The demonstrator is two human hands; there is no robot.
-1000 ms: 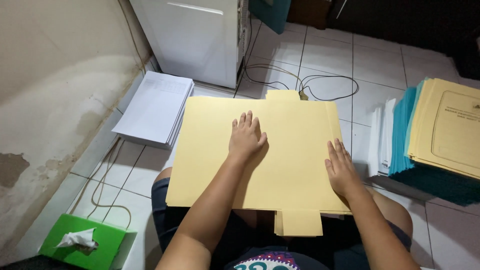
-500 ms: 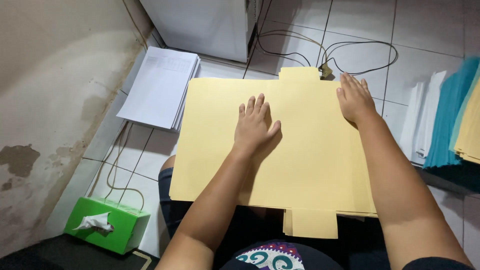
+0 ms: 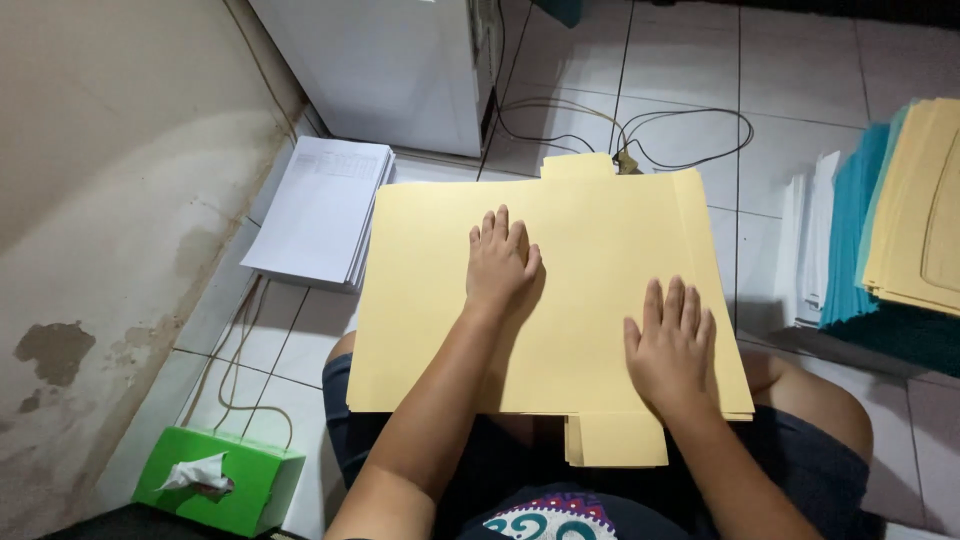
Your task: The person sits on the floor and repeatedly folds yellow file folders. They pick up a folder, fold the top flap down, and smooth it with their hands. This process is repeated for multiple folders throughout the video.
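folder [image 3: 590,300], pale yellow, lies closed and flat across the seated person's lap, tab edge pointing away toward the white cabinet [image 3: 380,70]. a second tab and the edges of further yellow sheets project from under its near edge, so it rests on top of at least one more folder.

left hand [image 3: 500,265]: open, fingers spread, palm pressed flat on the upper middle of the cover. it grasps nothing.

right hand [image 3: 672,345]: open, fingers extended, palm flat on the cover near the lower right corner. it grasps nothing.

status, as a judgement: the folder appears shut and squared on the lap, with both palms flattening it. it has not been set onto any stack.

surroundings: stack of white paper [image 3: 322,205] on the floor tiles to the left; pile of yellow and teal folders [image 3: 900,230] to the right, with white sheets just beside it; green tissue box [image 3: 222,478] at lower left; cables [image 3: 640,130] beyond the far tab.
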